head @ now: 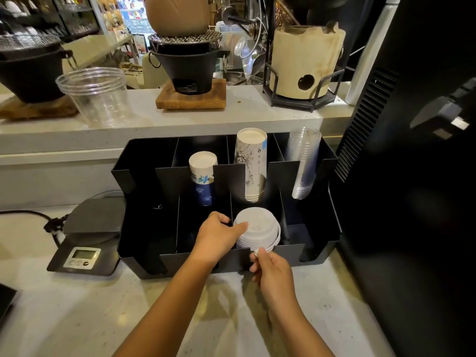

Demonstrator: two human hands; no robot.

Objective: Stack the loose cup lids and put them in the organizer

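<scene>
A stack of white cup lids [258, 229] sits tilted in the front middle compartment of the black organizer [332, 228]. My left hand [219, 235] grips the stack on its left side, thumb across the top lid. From the counter side, my right hand [270, 269] pinches the stack's lower front rim with the fingertips. The bottom of the stack is hidden behind the organizer's front wall.
The organizer's back slots hold a blue-and-white paper cup stack [202, 176], a tall white paper cup stack [251, 163] and clear plastic cups [304, 161]. A digital scale [85, 243] lies at the left. A black machine [412, 176] stands close on the right.
</scene>
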